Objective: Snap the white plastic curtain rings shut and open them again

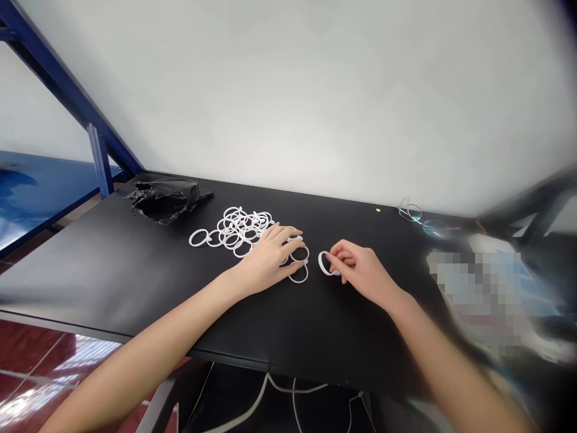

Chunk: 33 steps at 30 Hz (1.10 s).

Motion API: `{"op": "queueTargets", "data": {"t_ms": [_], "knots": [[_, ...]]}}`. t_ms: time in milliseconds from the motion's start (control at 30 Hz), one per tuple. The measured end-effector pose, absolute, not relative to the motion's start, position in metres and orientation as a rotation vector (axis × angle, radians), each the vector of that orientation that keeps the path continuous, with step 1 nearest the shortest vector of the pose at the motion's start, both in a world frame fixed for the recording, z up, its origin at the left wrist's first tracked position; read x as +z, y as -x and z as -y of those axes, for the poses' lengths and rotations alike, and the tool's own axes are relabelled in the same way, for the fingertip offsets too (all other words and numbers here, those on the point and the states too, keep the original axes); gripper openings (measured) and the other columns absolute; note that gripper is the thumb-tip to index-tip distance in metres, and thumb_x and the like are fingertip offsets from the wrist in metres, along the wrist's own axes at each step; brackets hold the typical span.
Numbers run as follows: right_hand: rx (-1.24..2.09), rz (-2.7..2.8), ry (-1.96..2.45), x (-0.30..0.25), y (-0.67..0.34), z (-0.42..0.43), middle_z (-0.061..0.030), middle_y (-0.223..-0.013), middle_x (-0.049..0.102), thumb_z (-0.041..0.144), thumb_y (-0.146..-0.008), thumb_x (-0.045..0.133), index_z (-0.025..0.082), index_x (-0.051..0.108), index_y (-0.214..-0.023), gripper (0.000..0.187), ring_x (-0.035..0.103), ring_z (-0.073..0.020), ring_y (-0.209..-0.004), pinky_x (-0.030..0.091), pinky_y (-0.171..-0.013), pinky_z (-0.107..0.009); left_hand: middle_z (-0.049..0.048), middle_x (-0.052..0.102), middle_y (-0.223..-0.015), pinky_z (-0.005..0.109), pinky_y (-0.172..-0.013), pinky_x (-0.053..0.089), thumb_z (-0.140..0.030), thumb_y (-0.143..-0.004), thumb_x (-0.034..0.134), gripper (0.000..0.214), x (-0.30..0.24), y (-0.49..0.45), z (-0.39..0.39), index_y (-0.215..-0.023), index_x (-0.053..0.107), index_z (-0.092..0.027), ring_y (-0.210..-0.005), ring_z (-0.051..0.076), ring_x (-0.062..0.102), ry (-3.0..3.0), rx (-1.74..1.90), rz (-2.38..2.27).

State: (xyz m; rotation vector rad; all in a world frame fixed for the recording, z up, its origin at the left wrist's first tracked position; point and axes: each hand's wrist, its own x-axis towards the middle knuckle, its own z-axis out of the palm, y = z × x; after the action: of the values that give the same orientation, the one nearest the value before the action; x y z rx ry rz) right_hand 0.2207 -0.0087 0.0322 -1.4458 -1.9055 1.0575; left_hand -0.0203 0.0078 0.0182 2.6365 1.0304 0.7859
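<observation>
A heap of white rings [232, 231], each with a small knob or clip, lies on the black table. My left hand [270, 255] rests over the right side of this heap, palm down with its fingers spread, and covers part of it. Two rings show at its fingertips, one a white ring [298, 281] by the thumb. To the right, my right hand [354, 264] pinches a single white ring [321, 263] between thumb and fingers, tilted up at the table surface and apart from the heap.
A crumpled black plastic bag [169, 198] lies open at the back left. Eyeglasses [412, 213] sit near the wall at the back right. A blurred plastic package [478, 300] is at the right. Cables [259, 400] hang below the front edge of the black table [112, 270].
</observation>
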Motion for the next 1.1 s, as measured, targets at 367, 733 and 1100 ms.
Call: {"op": "queueTargets", "data": {"t_ms": [367, 733, 1100], "knots": [[0.942, 1.680, 1.236, 0.020, -0.190, 0.029, 0.0008, -0.058, 0.060, 0.038, -0.087, 0.064, 0.020, 0.065, -0.080, 0.019, 0.055, -0.0123, -0.046, 0.048, -0.046, -0.026, 0.0105, 0.069, -0.106, 0.048, -0.107, 0.038, -0.041, -0.090, 0.061, 0.048, 0.021, 0.009, 0.005, -0.131, 0.051, -0.017, -0.102, 0.024, 0.064, -2.512, 0.742, -0.813], [1.078, 1.526, 1.084, 0.023, -0.193, 0.029, -0.0018, -0.071, 0.069, 0.038, -0.084, 0.070, 0.022, 0.070, -0.095, 0.020, 0.068, -0.0181, -0.063, 0.059, -0.059, -0.032, 0.0081, 0.070, -0.105, 0.035, -0.089, 0.051, -0.036, -0.089, 0.062, 0.034, 0.030, 0.010, 0.003, -0.118, 0.058, -0.019, -0.096, 0.020, 0.065, -2.026, 0.918, -0.889], [0.863, 1.568, 1.019, 0.020, -0.188, 0.037, -0.0037, -0.081, 0.074, 0.026, -0.087, 0.067, 0.024, 0.071, -0.087, 0.005, 0.073, -0.0213, -0.074, 0.063, -0.073, -0.038, 0.0058, 0.067, -0.100, 0.031, -0.082, 0.052, -0.036, -0.093, 0.057, 0.027, 0.036, 0.012, 0.007, -0.113, 0.055, -0.019, -0.094, 0.019, 0.064, -1.975, 0.890, -0.863]]}}
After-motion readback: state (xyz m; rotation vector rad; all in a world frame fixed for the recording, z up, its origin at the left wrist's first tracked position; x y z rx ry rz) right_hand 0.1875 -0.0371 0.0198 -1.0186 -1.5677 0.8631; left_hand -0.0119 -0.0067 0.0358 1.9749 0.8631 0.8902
